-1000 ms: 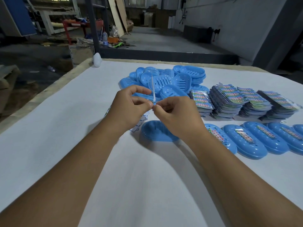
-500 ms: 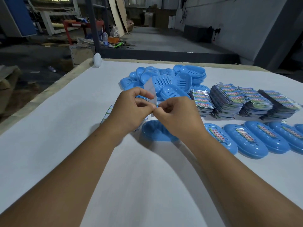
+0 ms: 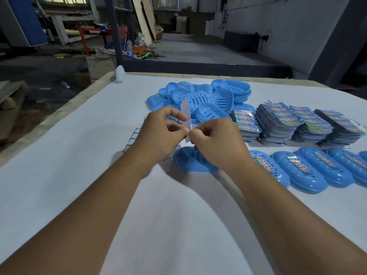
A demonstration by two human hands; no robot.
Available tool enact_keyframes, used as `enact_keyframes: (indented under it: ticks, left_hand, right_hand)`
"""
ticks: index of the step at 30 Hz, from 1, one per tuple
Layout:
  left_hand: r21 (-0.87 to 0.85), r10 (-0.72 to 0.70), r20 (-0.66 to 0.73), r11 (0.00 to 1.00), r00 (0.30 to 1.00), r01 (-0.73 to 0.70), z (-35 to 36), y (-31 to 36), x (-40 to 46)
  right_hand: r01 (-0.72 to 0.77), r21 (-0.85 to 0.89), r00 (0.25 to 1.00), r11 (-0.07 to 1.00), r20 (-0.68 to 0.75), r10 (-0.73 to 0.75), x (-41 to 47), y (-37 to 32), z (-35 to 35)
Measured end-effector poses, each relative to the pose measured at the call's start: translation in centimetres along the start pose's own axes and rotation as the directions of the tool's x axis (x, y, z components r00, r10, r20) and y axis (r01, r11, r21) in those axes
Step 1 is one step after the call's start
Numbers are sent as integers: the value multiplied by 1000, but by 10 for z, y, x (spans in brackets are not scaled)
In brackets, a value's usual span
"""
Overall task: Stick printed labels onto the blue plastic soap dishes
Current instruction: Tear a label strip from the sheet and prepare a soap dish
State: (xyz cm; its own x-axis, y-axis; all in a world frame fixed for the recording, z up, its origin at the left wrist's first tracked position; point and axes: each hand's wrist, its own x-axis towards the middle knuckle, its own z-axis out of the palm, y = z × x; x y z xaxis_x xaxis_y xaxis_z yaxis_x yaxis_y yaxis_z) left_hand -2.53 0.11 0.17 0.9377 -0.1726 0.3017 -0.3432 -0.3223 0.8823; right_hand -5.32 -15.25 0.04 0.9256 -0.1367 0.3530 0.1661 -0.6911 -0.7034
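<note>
Soap dishes (image 3: 200,100) are smooth blue plastic with a mild sheen, same on the labelled ones (image 3: 299,171). Label stacks (image 3: 282,122) look like glossy printed paper (the strip (image 3: 186,114) pinched in the fingers shows a pale, matt back). Table cover (image 3: 79,155) is matt white, cloth-like, with a rough wooden edge (image 3: 65,108).
</note>
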Motion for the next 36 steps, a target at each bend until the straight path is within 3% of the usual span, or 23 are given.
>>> enact_keyframes:
  ticks: [7, 17, 22, 27, 36]
  left_hand:
    - [11, -12, -54, 1000, 998, 12, -2, -2, 3]
    - [188, -152, -236, 962, 960, 198, -21, -16, 13]
    - [436, -132, -315, 860, 940, 266, -34, -18, 15]
    - [667, -129, -281, 686, 951, 290, -38, -24, 14]
    - [707, -169, -261, 637, 950, 308, -36, -32, 14]
  right_hand:
    - [-118, 210, 993, 970, 49, 110, 3, 5, -6]
    - [-291, 426, 957, 857, 128, 262, 4, 9, -21]
    - [-317, 452, 946, 834, 92, 310, 4, 9, -26]
    - [-305, 409, 950, 860, 65, 306, 3, 10, -23]
    - [-266, 341, 959, 902, 3, 282, 1, 10, -21]
